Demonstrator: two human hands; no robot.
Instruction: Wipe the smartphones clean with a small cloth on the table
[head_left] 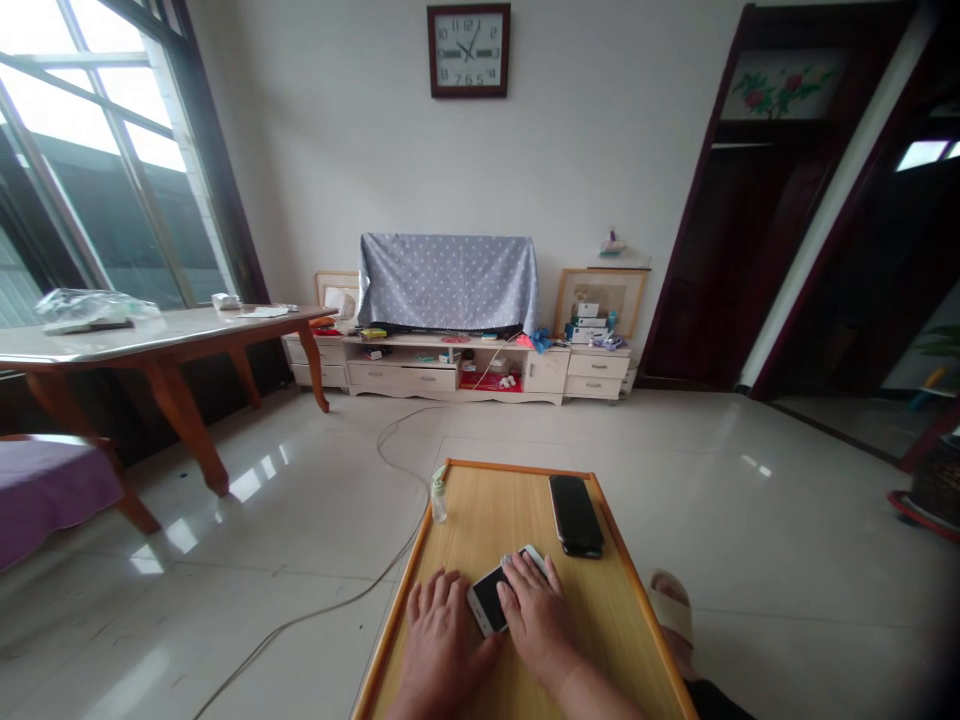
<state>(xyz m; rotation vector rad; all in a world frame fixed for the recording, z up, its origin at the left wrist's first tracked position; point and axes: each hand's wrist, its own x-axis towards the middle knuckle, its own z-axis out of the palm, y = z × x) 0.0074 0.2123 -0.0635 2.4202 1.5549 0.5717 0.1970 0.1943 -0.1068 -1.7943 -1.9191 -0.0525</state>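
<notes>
A white-framed smartphone [489, 602] with a dark screen lies at a slant on the small wooden table. Across its upper part lies my right hand [536, 610], fingers bent and pressed down on the screen. A small pale bit shows by those fingertips; what it is I cannot make out. My left hand [439, 630] rests palm down on the tabletop left of the phone, fingers stretched out, its thumb near the phone's lower edge. Farther right lies a black smartphone [576, 512], seemingly on top of another dark one. At the far left corner stands a small clear bottle [439, 502] with a green top.
The wooden table [495, 485] has a raised orange rim. A cable [330, 600] runs over the tiled floor at its left. A slippered foot [671, 605] is by its right side. Beyond stand a low TV cabinet [401, 378] and a larger table [202, 330].
</notes>
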